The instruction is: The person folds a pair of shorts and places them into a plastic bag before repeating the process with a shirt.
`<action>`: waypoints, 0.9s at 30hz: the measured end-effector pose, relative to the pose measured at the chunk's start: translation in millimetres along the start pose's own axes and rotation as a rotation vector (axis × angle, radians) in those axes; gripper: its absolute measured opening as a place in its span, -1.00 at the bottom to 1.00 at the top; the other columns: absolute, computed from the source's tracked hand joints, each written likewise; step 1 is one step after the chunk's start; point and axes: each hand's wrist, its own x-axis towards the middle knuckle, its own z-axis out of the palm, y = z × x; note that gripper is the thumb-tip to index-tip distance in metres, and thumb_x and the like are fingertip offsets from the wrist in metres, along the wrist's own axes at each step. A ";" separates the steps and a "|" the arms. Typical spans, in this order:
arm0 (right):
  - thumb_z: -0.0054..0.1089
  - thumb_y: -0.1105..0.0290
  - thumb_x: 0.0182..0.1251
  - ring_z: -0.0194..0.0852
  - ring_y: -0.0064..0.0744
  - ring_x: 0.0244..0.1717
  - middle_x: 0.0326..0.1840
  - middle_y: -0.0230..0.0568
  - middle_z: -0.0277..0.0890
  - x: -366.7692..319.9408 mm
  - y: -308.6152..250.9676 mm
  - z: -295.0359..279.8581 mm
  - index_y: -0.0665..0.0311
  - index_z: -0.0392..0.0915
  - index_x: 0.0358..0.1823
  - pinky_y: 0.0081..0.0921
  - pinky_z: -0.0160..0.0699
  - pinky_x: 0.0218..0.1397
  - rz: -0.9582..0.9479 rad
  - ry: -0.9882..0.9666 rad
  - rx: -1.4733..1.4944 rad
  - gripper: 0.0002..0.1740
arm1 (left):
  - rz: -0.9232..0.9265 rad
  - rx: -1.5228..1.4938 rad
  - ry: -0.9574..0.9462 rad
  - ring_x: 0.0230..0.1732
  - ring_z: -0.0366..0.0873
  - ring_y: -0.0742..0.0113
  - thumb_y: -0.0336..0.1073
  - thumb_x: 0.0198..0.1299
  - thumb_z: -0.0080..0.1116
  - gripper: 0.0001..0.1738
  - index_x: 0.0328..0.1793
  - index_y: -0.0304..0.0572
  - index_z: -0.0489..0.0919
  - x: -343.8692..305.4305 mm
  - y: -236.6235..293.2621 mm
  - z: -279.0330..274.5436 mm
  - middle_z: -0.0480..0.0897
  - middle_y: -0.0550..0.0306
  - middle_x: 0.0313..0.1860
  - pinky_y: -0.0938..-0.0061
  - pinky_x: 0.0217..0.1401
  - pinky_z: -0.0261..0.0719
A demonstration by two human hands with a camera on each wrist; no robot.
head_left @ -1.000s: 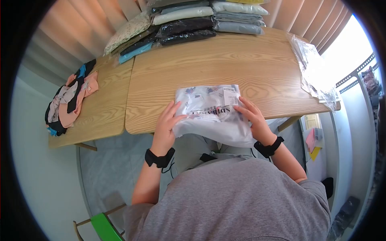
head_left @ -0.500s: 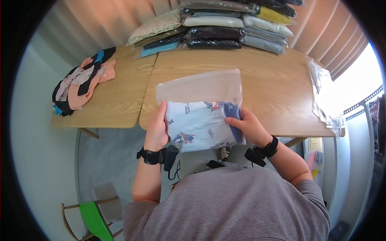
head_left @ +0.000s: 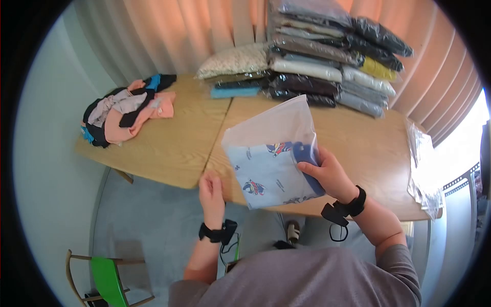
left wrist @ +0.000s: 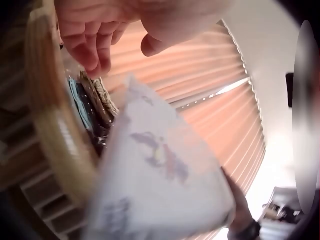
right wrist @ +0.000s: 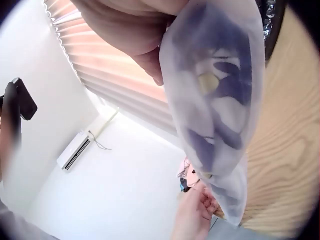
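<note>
My right hand [head_left: 333,174] grips a frosted zip bag [head_left: 271,125] by its right side, with the thumb across the front. Inside the bag lies a folded white garment [head_left: 268,179] with small cartoon prints and a dark blue part along the right. The bag is held up tilted over the front edge of the table. My left hand [head_left: 212,197] is apart from the bag, just to its lower left, its fingers loosely curled around nothing. The left wrist view shows that hand [left wrist: 115,20] above the blurred bag [left wrist: 160,185].
Packed garments in clear bags [head_left: 307,66] are stacked high at the back of the wooden table [head_left: 169,158]. Loose clothes [head_left: 128,112] lie in a heap at the left. Flat clear bags [head_left: 422,169] lie at the right edge. A green-backed chair [head_left: 107,281] stands lower left.
The bag was turned from its printed side to its frosted side and raised. My left hand has let go of it and moved down left. The head view has swung toward the left.
</note>
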 end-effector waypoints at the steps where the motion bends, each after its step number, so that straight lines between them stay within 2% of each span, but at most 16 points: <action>1: 0.21 0.41 0.27 0.44 -0.55 -0.07 -0.05 -0.27 0.50 10.7 -8.7 4.1 0.42 0.36 0.15 -0.54 0.46 0.05 -0.023 -0.006 -0.006 -0.55 | 0.109 0.219 0.002 -0.50 0.38 0.35 -0.33 0.32 0.01 -0.84 -0.13 -0.29 0.44 -1.8 0.5 -1.8 0.52 0.05 -0.45 0.44 -0.47 0.33; 2: 0.19 0.42 0.28 0.44 -0.55 -0.07 -0.04 -0.28 0.50 22.3 -16.4 7.5 0.42 0.36 0.15 -0.53 0.46 0.05 0.003 -0.040 0.022 -0.56 | 0.211 0.437 0.009 -0.57 0.34 0.28 -0.32 0.31 0.03 -0.81 -0.32 -0.29 0.46 -5.0 0.8 -0.5 0.47 0.00 -0.56 0.40 -0.50 0.30; 3: 0.18 0.43 0.28 0.44 -0.54 -0.07 -0.04 -0.28 0.50 34.4 -24.2 11.3 0.42 0.37 0.15 -0.53 0.46 0.05 0.030 -0.075 0.045 -0.57 | 0.204 0.459 -0.026 -0.63 0.32 0.07 -0.31 0.26 0.07 -0.73 -0.49 -0.29 0.44 -8.4 11.0 3.4 0.37 -0.09 -0.66 0.31 -0.54 0.27; 5: 0.16 0.44 0.29 0.44 -0.55 -0.07 -0.05 -0.28 0.50 59.9 -40.8 26.6 0.42 0.37 0.15 -0.53 0.46 0.05 -0.009 -0.124 0.051 -0.58 | 0.336 0.598 -0.071 -0.65 0.32 0.00 -0.32 0.22 0.08 -0.70 -0.56 -0.26 0.38 -11.4 7.8 4.1 0.37 -0.05 -0.68 0.26 -0.57 0.24; 7: 0.14 0.44 0.30 0.44 -0.55 -0.07 -0.05 -0.29 0.50 93.4 -57.2 40.6 0.42 0.37 0.14 -0.53 0.46 0.04 -0.050 -0.176 0.058 -0.60 | 0.381 0.594 -0.040 -0.65 0.31 -0.03 -0.33 0.20 0.09 -0.68 -0.59 -0.23 0.34 -12.2 5.2 6.2 0.36 -0.04 -0.70 0.24 -0.59 0.23; 9: 0.11 0.44 0.33 0.49 -0.50 -0.11 -0.06 -0.23 0.53 138.0 -79.9 48.4 0.42 0.39 0.10 -0.49 0.52 0.00 -0.153 -0.319 0.118 -0.65 | 0.431 0.593 -0.010 -0.66 0.30 -0.05 -0.33 0.18 0.10 -0.65 -0.63 -0.21 0.31 -13.1 -1.1 7.2 0.35 -0.02 -0.71 0.22 -0.60 0.21; 11: 0.10 0.43 0.34 0.57 -0.40 -0.15 -0.08 -0.14 0.56 189.9 -104.8 52.8 0.41 0.41 0.06 -0.41 0.60 -0.06 -0.120 -0.272 0.252 -0.69 | 0.583 0.635 0.002 -0.70 0.27 0.00 -0.35 0.12 0.13 -0.65 -0.66 -0.16 0.28 -13.5 -10.8 3.5 0.32 0.02 -0.73 0.23 -0.64 0.19; 13: 0.08 0.43 0.36 0.62 -0.31 -0.17 -0.07 -0.08 0.57 241.2 -129.0 46.4 0.40 0.41 0.06 -0.34 0.64 -0.12 -0.107 -0.245 0.331 -0.71 | 0.630 0.617 0.008 -0.70 0.27 0.01 -0.35 0.09 0.15 -0.66 -0.66 -0.15 0.29 -12.8 -19.1 0.6 0.31 0.03 -0.73 0.23 -0.65 0.18; 15: 0.11 0.43 0.32 0.64 -0.17 -0.19 -0.09 0.04 0.58 313.9 -133.3 30.1 0.40 0.37 0.09 -0.23 0.65 -0.12 -0.155 -0.111 0.246 -0.65 | 0.669 0.605 0.012 -0.71 0.27 0.03 -0.36 0.06 0.16 -0.67 -0.67 -0.13 0.30 -10.5 -19.7 -0.6 0.31 0.05 -0.74 0.24 -0.66 0.18; 16: 0.11 0.43 0.32 0.64 -0.17 -0.19 -0.09 0.04 0.58 342.7 -125.7 20.4 0.40 0.37 0.09 -0.23 0.65 -0.12 -0.164 -0.120 0.251 -0.65 | 0.670 0.600 -0.001 -0.71 0.27 0.03 -0.36 0.04 0.17 -0.68 -0.67 -0.13 0.31 -10.8 -16.4 -0.8 0.30 0.06 -0.74 0.24 -0.67 0.18; 18: 0.20 0.38 0.23 0.60 -0.05 -0.08 -0.02 0.08 0.54 377.1 -111.5 10.8 0.39 0.33 0.15 -0.15 0.61 -0.07 -0.477 0.474 -0.691 -0.52 | 0.676 0.592 -0.018 -0.72 0.28 0.07 -0.37 -0.01 0.18 -0.71 -0.68 -0.11 0.33 -10.3 -19.6 -1.8 0.31 0.09 -0.75 0.27 -0.69 0.17; 19: 0.20 0.38 0.23 0.60 -0.05 -0.08 -0.02 0.08 0.54 383.1 -101.7 13.6 0.39 0.33 0.15 -0.15 0.61 -0.07 -0.475 0.472 -0.681 -0.52 | 0.676 0.602 -0.019 -0.72 0.28 0.07 -0.37 -0.01 0.18 -0.71 -0.68 -0.11 0.33 -9.1 -22.3 -4.5 0.31 0.09 -0.75 0.27 -0.69 0.17; 21: 0.20 0.32 0.17 0.45 -0.01 0.12 0.06 0.01 0.47 381.6 -72.1 20.2 0.30 0.33 0.20 -0.04 0.47 0.09 -0.750 0.344 -1.400 -0.44 | 0.728 0.587 -0.057 -0.74 0.27 0.09 -0.37 0.02 0.12 -0.74 -0.63 -0.13 0.31 -8.8 -26.5 -5.9 0.30 0.09 -0.74 0.28 -0.70 0.15; 22: 0.20 0.32 0.17 0.45 -0.01 0.12 0.06 0.01 0.47 379.1 -55.4 23.6 0.30 0.33 0.20 -0.04 0.47 0.09 -0.745 0.340 -1.398 -0.44 | 0.748 0.577 -0.029 -0.74 0.26 0.09 -0.37 -0.01 0.14 -0.72 -0.66 -0.12 0.29 -7.5 -23.5 -3.2 0.30 0.10 -0.75 0.28 -0.71 0.13; 24: 0.09 0.33 0.20 0.30 -0.14 0.26 0.12 -0.13 0.42 378.1 -24.6 30.9 0.16 0.34 0.22 -0.03 0.34 0.18 -0.459 0.067 -1.531 -0.49 | 0.751 0.590 -0.037 -0.74 0.28 0.11 -0.38 -0.03 0.16 -0.73 -0.67 -0.12 0.33 -6.6 -22.3 -4.2 0.31 0.11 -0.75 0.30 -0.71 0.16; 27: -0.02 0.37 0.23 0.28 -0.19 0.27 0.11 -0.13 0.42 389.5 6.8 29.6 0.06 0.35 0.23 -0.02 0.29 0.21 -0.478 0.174 -1.671 -0.52 | 0.760 0.604 -0.046 -0.73 0.30 0.13 -0.38 -0.05 0.19 -0.75 -0.67 -0.12 0.37 -7.0 -21.2 -6.5 0.33 0.12 -0.74 0.31 -0.70 0.20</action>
